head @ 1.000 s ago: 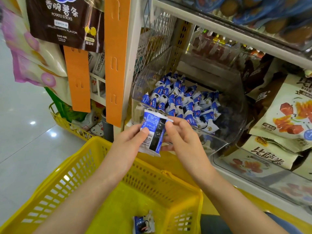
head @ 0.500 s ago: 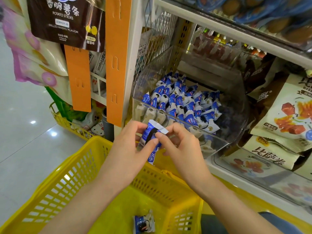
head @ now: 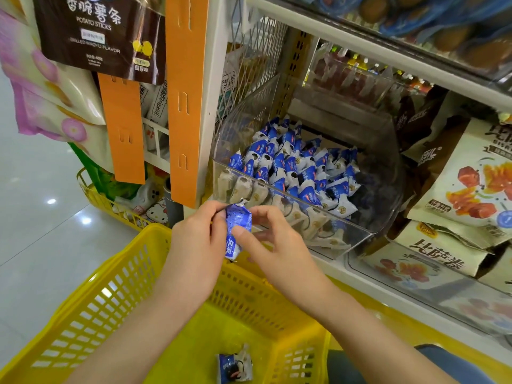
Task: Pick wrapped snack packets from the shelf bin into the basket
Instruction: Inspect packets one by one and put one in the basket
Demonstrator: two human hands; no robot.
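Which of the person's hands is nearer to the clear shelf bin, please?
Right. The right hand is just before the front wall of the clear bin; the left hand sits beyond its left corner. Both pinch the blue packet.

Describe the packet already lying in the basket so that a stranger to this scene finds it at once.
Find the big yellow basket at the bottom of the view. On its floor lies one blue and white packet. It lies alone; the other packet is pinched between the left hand and right hand above, and a pile of packets fills the clear shelf bin.
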